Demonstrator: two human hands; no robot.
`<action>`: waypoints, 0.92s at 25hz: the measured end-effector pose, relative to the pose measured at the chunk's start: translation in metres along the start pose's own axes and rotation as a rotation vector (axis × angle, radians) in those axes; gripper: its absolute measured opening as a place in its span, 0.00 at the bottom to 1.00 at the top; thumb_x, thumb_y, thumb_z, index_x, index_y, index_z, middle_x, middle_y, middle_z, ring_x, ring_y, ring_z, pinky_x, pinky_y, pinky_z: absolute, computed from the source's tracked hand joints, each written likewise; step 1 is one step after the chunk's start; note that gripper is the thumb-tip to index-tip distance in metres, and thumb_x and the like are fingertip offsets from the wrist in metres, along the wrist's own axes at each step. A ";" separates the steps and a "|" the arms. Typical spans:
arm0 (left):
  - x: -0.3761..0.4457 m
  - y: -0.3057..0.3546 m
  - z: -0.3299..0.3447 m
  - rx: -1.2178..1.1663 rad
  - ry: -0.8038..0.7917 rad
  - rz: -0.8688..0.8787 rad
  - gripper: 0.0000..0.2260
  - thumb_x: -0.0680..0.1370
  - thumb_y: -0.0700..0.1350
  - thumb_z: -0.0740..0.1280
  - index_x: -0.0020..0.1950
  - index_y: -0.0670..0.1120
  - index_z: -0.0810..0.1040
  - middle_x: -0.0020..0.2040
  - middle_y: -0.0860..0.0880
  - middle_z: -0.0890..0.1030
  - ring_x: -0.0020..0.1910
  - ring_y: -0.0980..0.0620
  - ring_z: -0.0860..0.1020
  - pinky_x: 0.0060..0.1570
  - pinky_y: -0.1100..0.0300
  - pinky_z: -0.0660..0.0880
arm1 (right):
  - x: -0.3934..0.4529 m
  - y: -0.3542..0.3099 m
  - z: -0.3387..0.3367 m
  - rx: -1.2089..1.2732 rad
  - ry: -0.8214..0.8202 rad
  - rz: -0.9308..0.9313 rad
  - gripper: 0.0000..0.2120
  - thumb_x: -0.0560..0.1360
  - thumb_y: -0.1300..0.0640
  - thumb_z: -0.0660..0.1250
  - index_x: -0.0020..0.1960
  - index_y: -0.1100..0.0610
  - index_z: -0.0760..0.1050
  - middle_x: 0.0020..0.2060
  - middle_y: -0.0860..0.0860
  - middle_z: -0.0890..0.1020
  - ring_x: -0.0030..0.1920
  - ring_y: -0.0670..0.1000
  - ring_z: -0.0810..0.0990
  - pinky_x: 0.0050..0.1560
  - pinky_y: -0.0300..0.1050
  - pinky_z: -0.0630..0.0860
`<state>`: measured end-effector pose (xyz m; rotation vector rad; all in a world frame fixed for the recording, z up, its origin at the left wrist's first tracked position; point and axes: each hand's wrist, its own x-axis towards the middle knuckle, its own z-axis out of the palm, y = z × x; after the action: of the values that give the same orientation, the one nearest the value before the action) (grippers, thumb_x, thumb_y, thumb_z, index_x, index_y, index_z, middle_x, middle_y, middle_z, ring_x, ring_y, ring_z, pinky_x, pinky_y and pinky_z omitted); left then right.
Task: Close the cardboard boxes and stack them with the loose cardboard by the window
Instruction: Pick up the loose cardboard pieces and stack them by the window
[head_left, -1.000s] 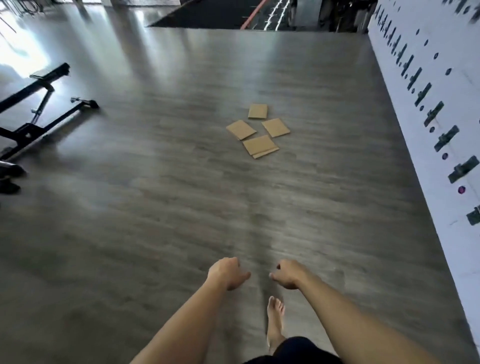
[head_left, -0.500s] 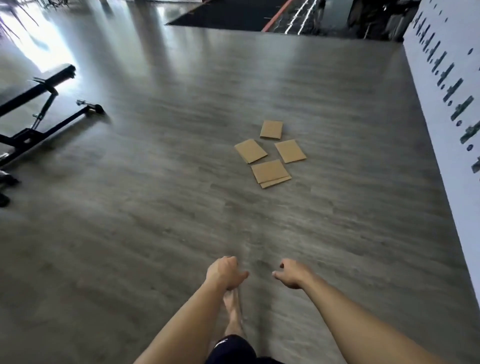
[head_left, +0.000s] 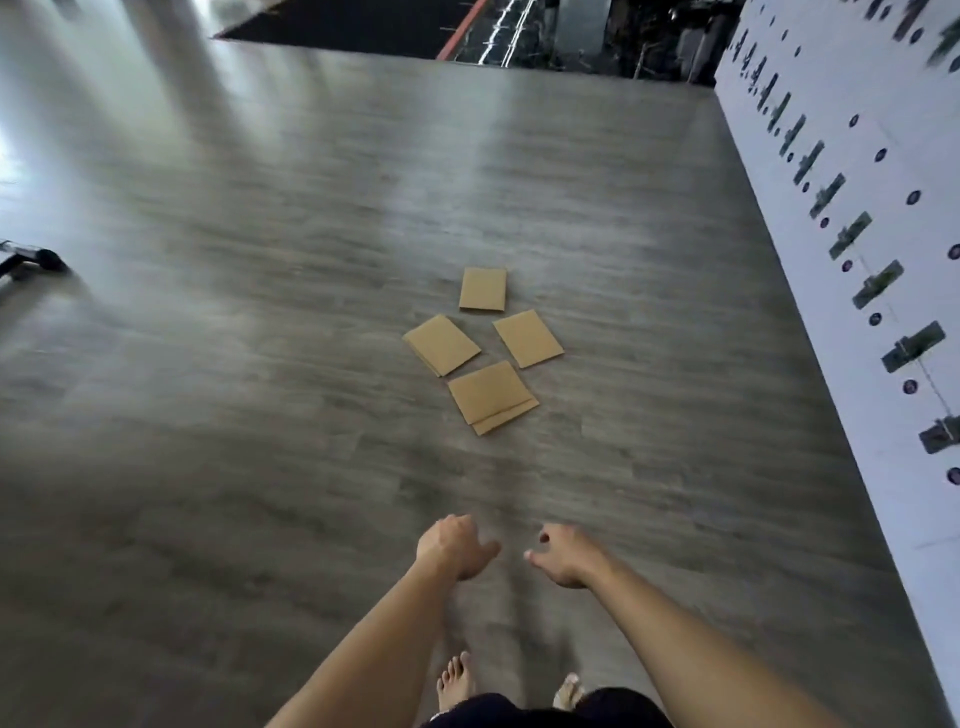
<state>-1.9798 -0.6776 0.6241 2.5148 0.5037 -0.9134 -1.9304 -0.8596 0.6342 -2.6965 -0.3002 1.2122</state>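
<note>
- No text, label, brand, number or sign can be read anywhere in the view.
- The white wall panel (head_left: 857, 218) on the right carries rows of dark marks and small round dots, too blurred to read as writing.
- The flat brown cardboard sheets (head_left: 485, 353) on the grey floor show plain faces.

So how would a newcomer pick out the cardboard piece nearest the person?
Start at the white wall on the right and look left across the grey floor to four cardboard patches. The nearest cardboard piece alone shows a second sheet's edge poking out beneath it.
</note>
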 end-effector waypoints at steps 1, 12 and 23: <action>0.017 0.010 -0.011 0.007 -0.009 0.001 0.29 0.77 0.65 0.62 0.69 0.46 0.75 0.66 0.46 0.77 0.65 0.45 0.76 0.63 0.53 0.74 | 0.017 -0.002 -0.014 -0.002 -0.008 0.004 0.27 0.78 0.39 0.63 0.69 0.54 0.72 0.67 0.56 0.77 0.66 0.57 0.75 0.63 0.47 0.73; 0.178 0.104 -0.143 -0.042 0.068 -0.168 0.27 0.77 0.64 0.62 0.67 0.47 0.75 0.64 0.46 0.77 0.64 0.45 0.76 0.62 0.52 0.74 | 0.212 0.008 -0.205 -0.144 -0.076 -0.121 0.25 0.78 0.41 0.63 0.68 0.56 0.73 0.66 0.57 0.76 0.65 0.58 0.75 0.62 0.48 0.73; 0.315 0.105 -0.239 -0.141 0.010 -0.211 0.23 0.77 0.61 0.61 0.64 0.46 0.76 0.62 0.46 0.79 0.61 0.45 0.78 0.59 0.52 0.75 | 0.362 -0.047 -0.323 -0.228 -0.077 -0.096 0.25 0.80 0.42 0.61 0.70 0.57 0.72 0.68 0.57 0.75 0.66 0.58 0.75 0.62 0.47 0.72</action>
<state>-1.5803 -0.5885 0.6076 2.3724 0.8196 -0.9059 -1.4574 -0.7469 0.5971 -2.7886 -0.6056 1.3291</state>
